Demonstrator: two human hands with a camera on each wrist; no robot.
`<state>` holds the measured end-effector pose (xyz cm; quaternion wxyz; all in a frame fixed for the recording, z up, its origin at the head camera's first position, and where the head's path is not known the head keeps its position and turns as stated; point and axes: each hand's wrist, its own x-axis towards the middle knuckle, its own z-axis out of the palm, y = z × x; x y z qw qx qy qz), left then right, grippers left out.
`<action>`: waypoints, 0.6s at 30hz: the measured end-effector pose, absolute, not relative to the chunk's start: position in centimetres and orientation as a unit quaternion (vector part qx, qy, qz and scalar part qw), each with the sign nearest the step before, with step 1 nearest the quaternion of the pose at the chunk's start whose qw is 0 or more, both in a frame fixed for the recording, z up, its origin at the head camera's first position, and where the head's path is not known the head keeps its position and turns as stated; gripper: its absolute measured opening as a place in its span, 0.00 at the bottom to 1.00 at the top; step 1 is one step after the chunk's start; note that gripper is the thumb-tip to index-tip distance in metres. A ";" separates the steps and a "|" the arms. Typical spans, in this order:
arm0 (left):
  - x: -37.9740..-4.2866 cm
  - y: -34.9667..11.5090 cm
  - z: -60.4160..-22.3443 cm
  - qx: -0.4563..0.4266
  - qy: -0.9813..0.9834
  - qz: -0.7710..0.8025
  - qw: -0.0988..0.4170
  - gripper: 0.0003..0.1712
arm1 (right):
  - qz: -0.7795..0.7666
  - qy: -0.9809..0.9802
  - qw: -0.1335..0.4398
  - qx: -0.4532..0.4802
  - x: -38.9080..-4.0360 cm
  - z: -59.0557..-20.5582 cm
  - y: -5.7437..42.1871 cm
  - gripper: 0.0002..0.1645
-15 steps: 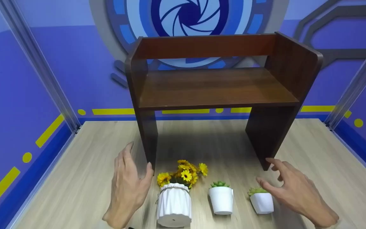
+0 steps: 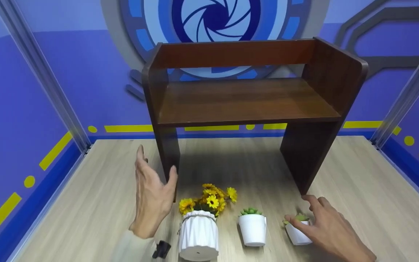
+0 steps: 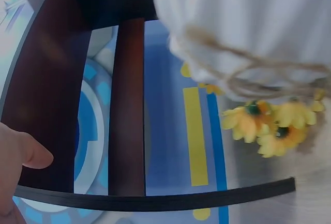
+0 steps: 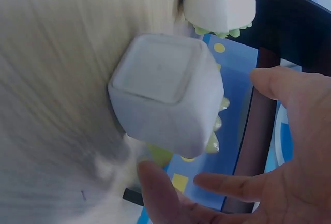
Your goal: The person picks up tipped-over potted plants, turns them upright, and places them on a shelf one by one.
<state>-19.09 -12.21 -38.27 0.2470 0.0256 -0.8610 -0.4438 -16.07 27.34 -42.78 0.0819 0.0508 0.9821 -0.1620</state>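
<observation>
My right hand (image 2: 331, 227), fingers spread, hovers over a small white square pot (image 4: 155, 94) with a green succulent (image 2: 301, 217). In the right wrist view, thumb and fingers stand apart around the pot's plant end. The left hand (image 2: 153, 198) is raised beside the left leg of a dark brown wooden shelf (image 2: 246, 100), its fingers extended and holding nothing. Close to its right lies a white fluted pot (image 2: 198, 234) with twine and yellow flowers (image 2: 213, 200). Between the hands is a white round pot (image 2: 253, 229) with a green succulent (image 2: 250, 211). The pots lie on their sides, bases toward me.
The shelf stands on a light wood table (image 2: 96, 193), behind the pots. Blue printed walls (image 2: 71, 72) with metal corner posts enclose the back and sides. A small black object (image 2: 161, 249) is by my left sleeve.
My left hand has moved forward along the shelf's left side, thumb lifted. The right hand has shifted left and down, closer over the square pot. The pots have not moved.
</observation>
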 end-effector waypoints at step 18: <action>-22.1 -12.3 -37.1 0.055 -0.810 -0.513 0.278 0.33 | -0.168 0.979 0.099 0.058 -16.0 -44.4 27.0 0.61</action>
